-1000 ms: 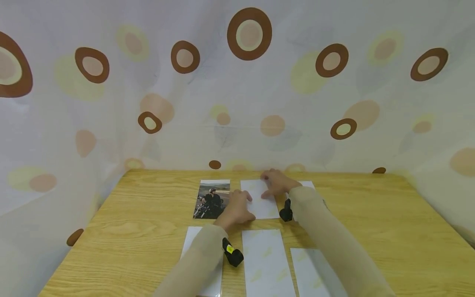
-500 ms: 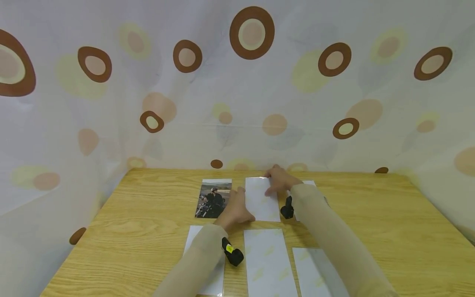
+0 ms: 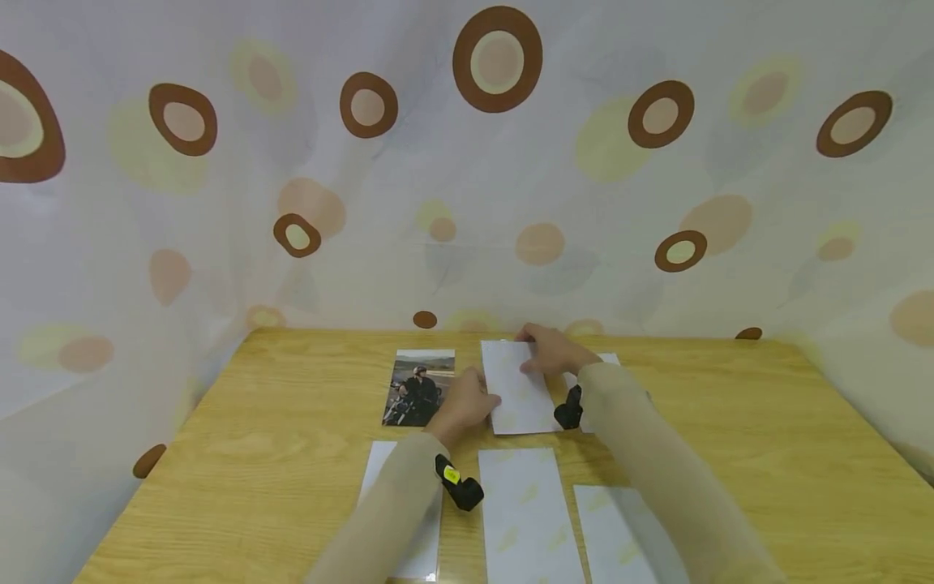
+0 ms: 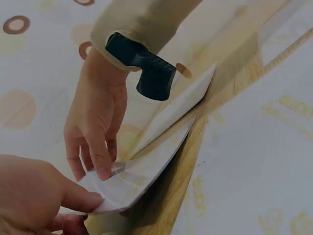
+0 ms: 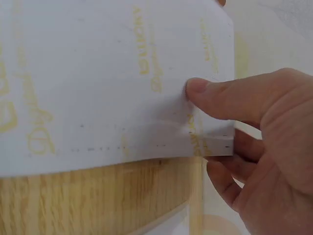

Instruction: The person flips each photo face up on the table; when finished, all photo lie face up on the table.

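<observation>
A photo print [image 3: 516, 397] is lifted off the table, its white back up with yellow lettering. My left hand [image 3: 464, 401] pinches its left edge, thumb on top. At the far right corner my right hand [image 3: 554, 350] pinches it as well; in the right wrist view the right hand's thumb [image 5: 210, 95] presses the white back, with fingers underneath. Seen from the left wrist, the sheet [image 4: 146, 178] bends upward between both hands. Its picture side is hidden. To the left lies a face-up photo [image 3: 416, 393] of a helmeted person on a motorcycle.
More face-down prints lie on the wooden table [image 3: 292, 438]: one at front left [image 3: 423, 543], partly under the left sleeve, a middle print [image 3: 529, 519], a front right print [image 3: 616, 539] and one behind the right wrist [image 3: 608, 358]. A patterned curtain [image 3: 467, 162] borders the table's back.
The print between my hands has risen from lying flat and is tilted now. My left fingers have closed onto its left edge; the right hand stays at the far right corner.
</observation>
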Demonstrator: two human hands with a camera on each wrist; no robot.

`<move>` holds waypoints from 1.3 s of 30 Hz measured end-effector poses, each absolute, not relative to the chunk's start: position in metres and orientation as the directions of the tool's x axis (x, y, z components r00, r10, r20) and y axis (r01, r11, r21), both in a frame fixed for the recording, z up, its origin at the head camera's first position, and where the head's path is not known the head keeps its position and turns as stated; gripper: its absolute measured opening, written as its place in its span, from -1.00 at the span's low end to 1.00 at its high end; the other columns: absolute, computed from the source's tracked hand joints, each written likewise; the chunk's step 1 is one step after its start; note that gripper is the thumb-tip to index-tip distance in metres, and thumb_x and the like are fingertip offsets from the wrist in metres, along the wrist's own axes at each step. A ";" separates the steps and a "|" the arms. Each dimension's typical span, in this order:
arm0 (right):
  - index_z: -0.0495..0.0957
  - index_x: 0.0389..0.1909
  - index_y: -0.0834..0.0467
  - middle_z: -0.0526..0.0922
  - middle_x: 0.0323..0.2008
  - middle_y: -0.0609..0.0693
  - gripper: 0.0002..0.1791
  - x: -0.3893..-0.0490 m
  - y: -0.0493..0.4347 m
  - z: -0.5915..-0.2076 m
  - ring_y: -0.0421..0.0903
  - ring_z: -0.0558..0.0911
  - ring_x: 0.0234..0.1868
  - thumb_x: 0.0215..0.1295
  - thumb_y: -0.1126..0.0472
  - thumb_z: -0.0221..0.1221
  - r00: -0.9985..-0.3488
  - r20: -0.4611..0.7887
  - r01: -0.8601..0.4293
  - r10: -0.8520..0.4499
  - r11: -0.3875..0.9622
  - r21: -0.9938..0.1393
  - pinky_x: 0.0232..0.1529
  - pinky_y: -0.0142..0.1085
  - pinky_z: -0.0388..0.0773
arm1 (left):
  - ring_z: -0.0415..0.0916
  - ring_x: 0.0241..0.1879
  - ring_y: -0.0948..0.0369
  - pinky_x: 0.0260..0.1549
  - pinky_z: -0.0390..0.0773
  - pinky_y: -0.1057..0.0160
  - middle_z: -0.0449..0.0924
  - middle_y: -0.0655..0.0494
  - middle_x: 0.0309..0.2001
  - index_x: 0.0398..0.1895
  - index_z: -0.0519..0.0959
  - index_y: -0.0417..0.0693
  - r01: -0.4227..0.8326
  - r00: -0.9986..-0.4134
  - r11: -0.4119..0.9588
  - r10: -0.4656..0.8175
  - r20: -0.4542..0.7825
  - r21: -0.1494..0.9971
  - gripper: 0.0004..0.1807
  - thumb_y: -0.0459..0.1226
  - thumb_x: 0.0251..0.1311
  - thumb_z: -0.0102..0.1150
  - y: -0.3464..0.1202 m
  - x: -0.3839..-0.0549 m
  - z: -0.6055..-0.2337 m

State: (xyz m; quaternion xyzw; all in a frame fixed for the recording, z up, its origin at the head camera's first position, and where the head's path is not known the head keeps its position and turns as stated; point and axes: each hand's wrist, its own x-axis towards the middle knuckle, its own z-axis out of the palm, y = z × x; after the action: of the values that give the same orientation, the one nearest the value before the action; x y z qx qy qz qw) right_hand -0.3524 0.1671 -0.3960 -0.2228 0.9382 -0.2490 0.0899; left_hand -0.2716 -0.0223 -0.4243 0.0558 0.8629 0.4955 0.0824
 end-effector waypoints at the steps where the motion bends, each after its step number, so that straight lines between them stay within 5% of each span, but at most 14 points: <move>1: 0.33 0.18 0.35 0.39 0.17 0.38 -0.41 -0.352 0.168 -0.394 0.27 0.39 0.21 0.14 0.29 0.29 -0.890 -0.064 -0.359 -0.451 0.781 -0.511 0.23 0.07 0.34 | 0.33 -0.44 0.15 -0.50 0.36 0.28 0.43 -0.05 -0.34 -0.13 0.38 -0.32 -0.008 -0.978 0.462 0.179 -0.102 0.887 -0.75 -0.40 0.19 0.17 -0.021 -0.273 -0.423; 6: 0.18 0.32 0.30 0.11 0.25 0.43 -0.28 -0.344 0.171 -0.387 0.30 0.25 0.23 0.23 0.16 0.26 -0.910 -0.138 -0.261 -0.391 0.799 -0.542 0.17 0.13 0.34 | 0.42 -0.16 0.06 -0.21 0.45 0.14 0.47 -0.14 -0.08 -0.06 0.36 -0.27 -0.066 -0.980 0.322 0.159 -0.123 0.945 -0.78 -0.34 0.28 0.01 -0.016 -0.278 -0.419; 11: 0.24 0.18 0.33 0.47 -0.07 0.28 -0.49 -0.331 0.165 -0.387 0.04 0.57 -0.19 0.43 0.06 0.05 -0.882 -0.181 -0.231 -0.436 0.732 -0.641 -0.14 -0.15 0.55 | 0.49 0.01 -0.02 -0.09 0.52 0.07 0.45 -0.20 0.09 0.19 0.31 -0.19 -0.044 -0.980 0.229 0.179 -0.087 0.972 -0.60 -0.21 0.37 -0.02 -0.011 -0.280 -0.417; 14: 0.21 0.14 0.30 0.48 -0.16 0.20 -0.49 -0.325 0.161 -0.385 -0.07 0.57 -0.38 0.50 -0.08 -0.12 -0.869 -0.213 -0.167 -0.447 0.670 -0.724 -0.31 -0.26 0.57 | 0.47 0.08 -0.01 0.00 0.50 0.07 0.40 -0.18 0.17 0.35 0.20 -0.19 -0.025 -0.970 0.169 0.234 -0.064 0.985 -0.46 -0.07 0.44 -0.14 -0.008 -0.281 -0.414; 18: 0.17 0.12 0.29 0.40 -0.05 0.23 -0.37 -0.318 0.161 -0.374 -0.02 0.59 -0.31 0.50 -0.23 -0.29 -0.861 -0.244 -0.085 -0.446 0.600 -0.796 -0.29 -0.21 0.60 | 0.16 0.38 -0.02 0.38 0.10 -0.04 0.16 -0.14 0.40 0.49 0.01 -0.16 -0.022 -0.942 0.086 0.332 -0.050 0.996 -0.32 0.08 0.49 -0.47 -0.007 -0.280 -0.409; 21: 0.14 0.18 0.31 0.38 0.01 0.28 -0.31 -0.313 0.163 -0.367 0.05 0.64 -0.24 0.49 -0.27 -0.35 -0.852 -0.250 -0.053 -0.460 0.551 -0.833 -0.23 -0.13 0.61 | -0.07 0.48 -0.01 0.44 -0.13 -0.06 -0.03 -0.07 0.50 0.53 -0.08 -0.08 -0.042 -0.925 0.026 0.376 -0.049 0.999 -0.27 0.15 0.46 -0.58 -0.008 -0.278 -0.408; 26: 0.13 0.22 0.28 0.33 0.07 0.32 -0.28 -0.308 0.166 -0.364 0.11 0.62 -0.16 0.47 -0.30 -0.36 -0.835 -0.252 -0.046 -0.489 0.519 -0.854 -0.14 -0.04 0.60 | 0.14 0.35 -0.15 0.28 0.21 -0.19 0.06 -0.13 0.43 0.50 0.03 -0.06 0.056 -0.899 -0.024 0.434 0.061 0.998 -0.31 0.11 0.48 -0.64 -0.007 -0.278 -0.411; 32: 0.22 0.08 0.28 0.34 0.00 0.22 -0.48 -0.307 0.174 -0.366 0.03 0.54 -0.19 0.54 -0.12 -0.32 -0.845 -0.245 -0.038 -0.476 0.509 -0.860 -0.14 -0.04 0.56 | 0.20 0.28 -0.09 0.19 0.34 -0.10 -0.03 -0.14 0.42 0.44 0.14 -0.16 0.124 -0.873 0.035 0.480 0.092 0.992 -0.47 -0.11 0.51 -0.31 -0.006 -0.278 -0.415; 39: 0.28 -0.08 0.30 0.40 -0.23 0.15 -0.74 -0.309 0.186 -0.377 -0.14 0.44 -0.47 0.55 0.17 -0.25 -0.890 -0.207 -0.077 -0.406 0.582 -0.810 -0.42 -0.27 0.45 | 0.21 0.20 -0.08 0.15 0.36 -0.06 0.19 -0.24 0.24 0.20 0.35 -0.32 0.322 -0.855 0.270 0.495 0.156 0.907 -0.56 -0.33 0.29 0.07 -0.008 -0.280 -0.429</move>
State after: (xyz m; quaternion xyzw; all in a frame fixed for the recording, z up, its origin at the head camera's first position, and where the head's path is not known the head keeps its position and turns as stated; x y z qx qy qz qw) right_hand -0.3088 0.1857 -0.3765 -0.1390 0.8690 -0.4357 0.1890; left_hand -0.2798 -0.0080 -0.4287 0.2575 0.7929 0.5465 0.0792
